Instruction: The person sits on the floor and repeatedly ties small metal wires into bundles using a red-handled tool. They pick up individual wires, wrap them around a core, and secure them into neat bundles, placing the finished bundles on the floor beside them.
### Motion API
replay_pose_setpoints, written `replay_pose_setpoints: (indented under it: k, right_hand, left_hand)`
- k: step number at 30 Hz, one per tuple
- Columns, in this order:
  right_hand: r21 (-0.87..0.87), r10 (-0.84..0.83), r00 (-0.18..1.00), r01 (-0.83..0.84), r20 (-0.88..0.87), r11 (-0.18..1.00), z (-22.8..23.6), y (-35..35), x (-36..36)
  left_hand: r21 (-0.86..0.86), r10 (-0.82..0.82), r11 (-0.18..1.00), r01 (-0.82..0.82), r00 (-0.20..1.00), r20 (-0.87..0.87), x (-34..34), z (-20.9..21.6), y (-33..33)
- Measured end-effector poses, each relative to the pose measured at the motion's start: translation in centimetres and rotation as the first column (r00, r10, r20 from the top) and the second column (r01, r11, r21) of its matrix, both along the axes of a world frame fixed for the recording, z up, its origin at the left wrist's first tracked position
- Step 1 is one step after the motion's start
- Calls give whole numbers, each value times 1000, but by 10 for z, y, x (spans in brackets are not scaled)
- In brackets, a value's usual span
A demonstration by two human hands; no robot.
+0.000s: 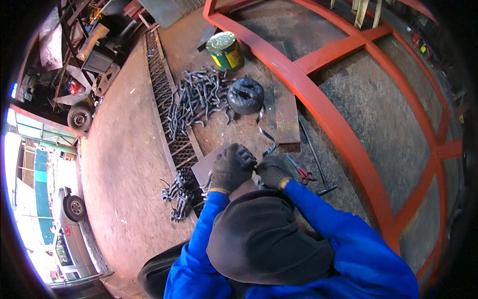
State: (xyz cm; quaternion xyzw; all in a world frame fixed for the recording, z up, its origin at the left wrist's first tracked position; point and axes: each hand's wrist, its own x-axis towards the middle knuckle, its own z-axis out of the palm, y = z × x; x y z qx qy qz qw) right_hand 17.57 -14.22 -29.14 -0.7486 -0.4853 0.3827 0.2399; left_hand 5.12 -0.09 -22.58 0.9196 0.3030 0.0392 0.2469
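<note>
My left hand (228,168), in a dark work glove, is closed around a bundle of short bent metal rods (206,183); part of it shows beside the wrist. My right hand (273,172), gloved too, is closed against the bundle's near right side. What its fingers grip is hidden. Just beyond the hands lies a narrow dark strip (267,133), near a black wrapped roll (245,95). Scissors with red handles (304,175) lie to the right of my right hand. Under the hands is a flat metal plate (203,168).
Loose bent rods (195,99) lie piled over a floor grating (158,82); tied bundles (181,197) sit left of my hands. A green and yellow can (225,52) stands beyond. A red steel frame (326,107) curves along the right, beside a T-handled bar (316,158).
</note>
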Motion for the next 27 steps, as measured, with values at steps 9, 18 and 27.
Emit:
replay_pose_setpoints:
  k: [9, 18, 27]
  right_hand:
    - [321, -161, 984, 129, 76, 938, -9, -53, -22]
    - [181, -175, 984, 178, -31, 967, 103, -56, -37]
    - [149, 27, 995, -41, 93, 988, 148, -57, -43]
  left_hand:
    - [90, 95, 992, -91, 995, -42, 12, 21, -15]
    - [126, 100, 987, -98, 995, -7, 4, 22, -20]
    - [124, 79, 989, -78, 997, 0, 2, 19, -18]
